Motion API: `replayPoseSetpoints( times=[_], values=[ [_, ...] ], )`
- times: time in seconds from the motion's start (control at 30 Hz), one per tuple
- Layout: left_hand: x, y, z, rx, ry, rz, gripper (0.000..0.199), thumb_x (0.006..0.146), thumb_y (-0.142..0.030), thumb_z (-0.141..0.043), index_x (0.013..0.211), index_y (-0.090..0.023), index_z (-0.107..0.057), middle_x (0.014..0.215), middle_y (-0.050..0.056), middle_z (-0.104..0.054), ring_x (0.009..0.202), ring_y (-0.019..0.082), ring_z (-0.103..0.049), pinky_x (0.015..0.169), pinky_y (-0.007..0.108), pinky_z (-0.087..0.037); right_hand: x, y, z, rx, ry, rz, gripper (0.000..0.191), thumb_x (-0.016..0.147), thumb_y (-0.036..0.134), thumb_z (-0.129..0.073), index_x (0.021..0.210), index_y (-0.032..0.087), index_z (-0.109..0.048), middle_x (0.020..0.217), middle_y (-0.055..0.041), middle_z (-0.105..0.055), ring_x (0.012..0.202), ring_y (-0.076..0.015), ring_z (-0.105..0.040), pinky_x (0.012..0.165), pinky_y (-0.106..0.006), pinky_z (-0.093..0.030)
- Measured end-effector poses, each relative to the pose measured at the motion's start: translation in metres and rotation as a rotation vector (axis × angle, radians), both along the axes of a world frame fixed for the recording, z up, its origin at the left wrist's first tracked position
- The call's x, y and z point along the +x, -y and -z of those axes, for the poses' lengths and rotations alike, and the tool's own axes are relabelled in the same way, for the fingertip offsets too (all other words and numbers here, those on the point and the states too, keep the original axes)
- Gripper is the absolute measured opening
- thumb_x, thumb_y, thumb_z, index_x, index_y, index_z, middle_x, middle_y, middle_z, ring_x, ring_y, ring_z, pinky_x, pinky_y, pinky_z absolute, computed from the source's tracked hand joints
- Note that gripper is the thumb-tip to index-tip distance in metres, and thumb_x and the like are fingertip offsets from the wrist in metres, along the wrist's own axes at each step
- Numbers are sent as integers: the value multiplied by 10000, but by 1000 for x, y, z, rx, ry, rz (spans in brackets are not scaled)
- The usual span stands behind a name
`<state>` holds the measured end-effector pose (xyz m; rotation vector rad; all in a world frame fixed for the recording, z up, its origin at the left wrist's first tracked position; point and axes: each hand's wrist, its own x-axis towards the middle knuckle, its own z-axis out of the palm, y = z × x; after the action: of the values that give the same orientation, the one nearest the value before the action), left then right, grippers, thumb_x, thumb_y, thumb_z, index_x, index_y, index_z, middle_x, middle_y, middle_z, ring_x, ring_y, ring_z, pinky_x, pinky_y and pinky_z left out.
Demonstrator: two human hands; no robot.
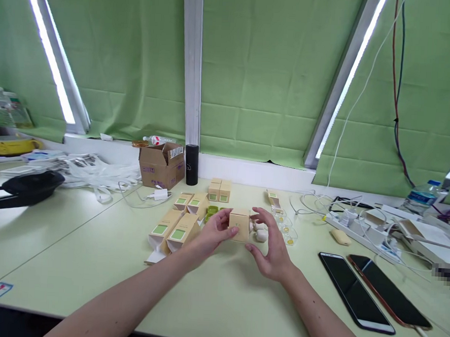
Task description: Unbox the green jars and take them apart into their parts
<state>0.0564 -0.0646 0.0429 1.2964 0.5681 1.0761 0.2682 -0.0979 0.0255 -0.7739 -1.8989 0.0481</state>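
A small tan cardboard box [239, 226] is held up over the table in my left hand [216, 232], whose thumb lies on its front. My right hand [273, 248] is at the box's right side, thumb and fingers spread apart around that end, with nothing gripped between them. Left of my hands stand several tan boxes with green labels [183, 230], some with flaps open. Green pieces [211, 212] lie just behind my left hand. Small white rounded items [261, 235] sit beyond my right fingers, near clear plastic pieces with yellow parts [289, 235].
Two closed tan boxes [219, 190] stand farther back, near a brown carton [162, 163] and a black cylinder [191, 165]. Two phones [356, 292] lie at the right, before a power strip [361, 238] with tangled cables. White cables [91, 173] are piled at the left.
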Motion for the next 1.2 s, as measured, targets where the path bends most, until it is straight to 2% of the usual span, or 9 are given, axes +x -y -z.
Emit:
replayPoseSetpoints(
  times=[0.1, 0.23, 0.4, 0.53, 0.67, 0.77, 0.9, 1.07, 1.2],
  values=[
    [4, 1, 6, 164, -183, -234, 653, 730, -380, -895, 1276, -235, -566, 1307, 140, -630, 1217, 313, -611, 991, 445, -534, -1, -2, 0, 0, -49, 18, 676, 950, 301, -611, 1561, 268, -323, 1512, -165, -481, 1196, -314, -632, 1000, -536, -565],
    [1, 7, 9, 597, -489, -489, 476, 818, -231, -789, 1237, -268, -567, 1284, 101, -606, 1222, 297, -586, 1045, 466, -506, -3, -4, 2, -27, -133, 19, 533, 984, 291, -571, 1495, 268, -421, 1424, -157, -547, 1144, -289, -653, 891, -475, -604],
    [-4, 11, 5, 1141, -641, -720, 501, 823, -44, -662, 1264, -233, -519, 1198, 111, -582, 1174, 295, -566, 966, 478, -542, -6, -2, 1, -84, -181, -16, 447, 1003, 292, -550, 1444, 265, -484, 1293, -132, -637, 1089, -275, -672, 851, -452, -615],
    [-3, 14, 1, 1408, -685, -830, 473, 818, 12, -628, 1218, -219, -524, 1109, 96, -571, 1064, 256, -566, 900, 436, -566, -7, 1, 1, -51, -175, -35, 436, 1005, 274, -548, 1437, 270, -494, 1295, -133, -653, 1075, -280, -684, 839, -456, -616],
    [0, 18, -1, 1528, -722, -881, 456, 818, 42, -596, 1187, -220, -534, 1073, 85, -562, 1032, 237, -560, 896, 422, -573, -6, 2, 0, 14, -132, -7, 449, 990, 231, -547, 1434, 267, -494, 1312, -135, -650, 1013, -269, -684, 829, -463, -608],
    [0, 19, 0, 1569, -738, -870, 437, 826, 37, -597, 1183, -208, -539, 1062, 86, -559, 1034, 237, -551, 902, 420, -578, -7, 3, -2, 47, -104, 24, 459, 974, 195, -545, 1424, 261, -490, 1286, -131, -660, 979, -262, -671, 809, -457, -599],
    [-1, 18, 2, 1570, -763, -842, 419, 842, 24, -594, 1188, -205, -539, 1073, 91, -561, 1041, 238, -547, 907, 424, -581, -7, 2, -2, 67, -76, 31, 492, 957, 162, -549, 1433, 262, -475, 1285, -128, -662, 988, -261, -673, 809, -450, -606],
    [-1, 18, 2, 1559, -780, -823, 417, 849, 34, -576, 1188, -206, -540, 1086, 94, -564, 1049, 239, -551, 911, 424, -577, -7, -1, 6, 31, -56, 22, 549, 967, 151, -531, 1491, 260, -413, 1386, -150, -610, 1064, -271, -687, 881, -477, -625],
    [0, 19, 3, 1527, -811, -797, 405, 855, 26, -579, 1194, -193, -538, 1113, 107, -563, 1078, 253, -551, 936, 440, -568, -6, -4, 10, -1, -39, 31, 555, 975, 159, -516, 1504, 266, -384, 1395, -155, -595, 1062, -275, -693, 894, -503, -631]
  ],
)
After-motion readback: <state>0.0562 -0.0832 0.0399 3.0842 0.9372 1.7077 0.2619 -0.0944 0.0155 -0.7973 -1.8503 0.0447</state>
